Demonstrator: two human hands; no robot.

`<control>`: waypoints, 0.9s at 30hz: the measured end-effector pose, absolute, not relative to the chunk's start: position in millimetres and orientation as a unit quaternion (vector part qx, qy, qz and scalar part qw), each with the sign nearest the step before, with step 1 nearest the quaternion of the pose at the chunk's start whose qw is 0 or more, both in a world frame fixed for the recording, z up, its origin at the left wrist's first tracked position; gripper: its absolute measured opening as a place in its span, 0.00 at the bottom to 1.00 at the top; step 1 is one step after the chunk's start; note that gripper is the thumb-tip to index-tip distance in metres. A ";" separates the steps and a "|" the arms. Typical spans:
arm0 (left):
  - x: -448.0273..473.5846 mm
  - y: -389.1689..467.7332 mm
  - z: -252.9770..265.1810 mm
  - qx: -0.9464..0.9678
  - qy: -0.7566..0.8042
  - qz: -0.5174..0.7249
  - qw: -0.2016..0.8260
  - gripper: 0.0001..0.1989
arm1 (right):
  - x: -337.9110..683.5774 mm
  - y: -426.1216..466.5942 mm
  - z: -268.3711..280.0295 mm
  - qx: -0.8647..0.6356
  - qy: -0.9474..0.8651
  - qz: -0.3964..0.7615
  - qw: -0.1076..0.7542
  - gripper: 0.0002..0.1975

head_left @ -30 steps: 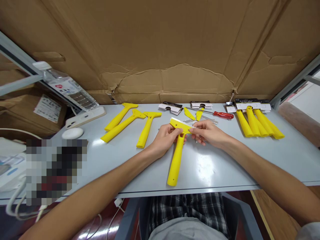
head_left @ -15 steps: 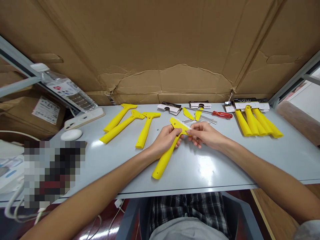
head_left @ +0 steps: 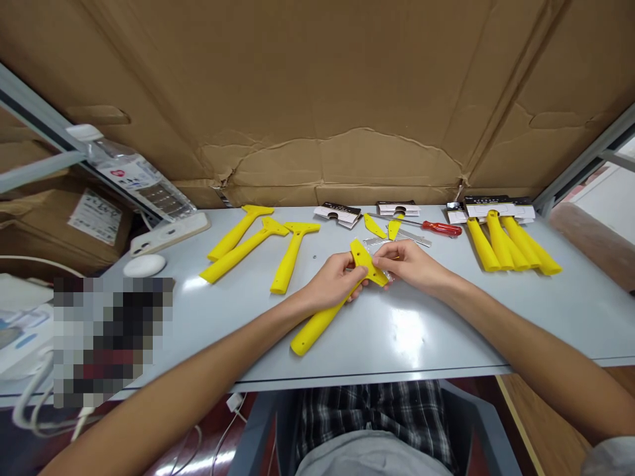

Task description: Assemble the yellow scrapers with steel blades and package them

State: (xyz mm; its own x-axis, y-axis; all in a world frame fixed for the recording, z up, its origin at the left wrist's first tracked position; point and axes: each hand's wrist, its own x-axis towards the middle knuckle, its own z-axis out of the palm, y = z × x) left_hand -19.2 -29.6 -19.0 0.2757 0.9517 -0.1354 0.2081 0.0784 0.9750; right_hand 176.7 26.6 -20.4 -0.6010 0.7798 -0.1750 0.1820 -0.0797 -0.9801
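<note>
A yellow scraper (head_left: 321, 324) lies slanted across the front middle of the table, its wide head pointing up and right. My left hand (head_left: 340, 277) is closed round its neck, with the thumb on the head. Along the head's far edge runs a strip of clear plastic (head_left: 370, 246). My right hand (head_left: 409, 263) pinches at that edge; its fingertips partly hide what they grip. Beyond my hands lie two small yellow plates (head_left: 374, 226), thin metal strips (head_left: 415, 237) and a red-handled screwdriver (head_left: 440, 228).
Several yellow scraper handles (head_left: 286, 264) lie at the left. More yellow handles with black-and-white cards (head_left: 501, 206) lie at the right. Folded cards (head_left: 338, 213) sit near the cardboard wall (head_left: 317, 99). A white mouse (head_left: 144, 266), a phone (head_left: 171, 233) and a plastic bottle (head_left: 139, 173) are far left.
The scraper has turned clockwise in my left hand, its head shifting right and its handle end left. My right hand has stayed at the head's edge.
</note>
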 end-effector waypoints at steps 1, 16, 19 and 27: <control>-19.9 -29.7 -19.6 0.591 0.494 0.340 0.539 0.06 | 177.0 27.2 -21.7 -0.377 -0.638 0.627 0.241 0.19; -26.2 -21.0 -17.7 0.524 0.532 0.381 0.546 0.10 | 188.4 39.9 -16.6 -0.406 -0.661 0.594 0.212 0.14; -30.8 -16.6 -18.3 0.492 0.555 0.396 0.541 0.10 | 196.7 45.2 -13.5 -0.411 -0.693 0.572 0.155 0.14; -35.4 -20.8 -13.1 0.604 0.593 0.344 0.406 0.14 | 200.7 48.4 -16.7 -0.403 -0.838 0.353 0.106 0.13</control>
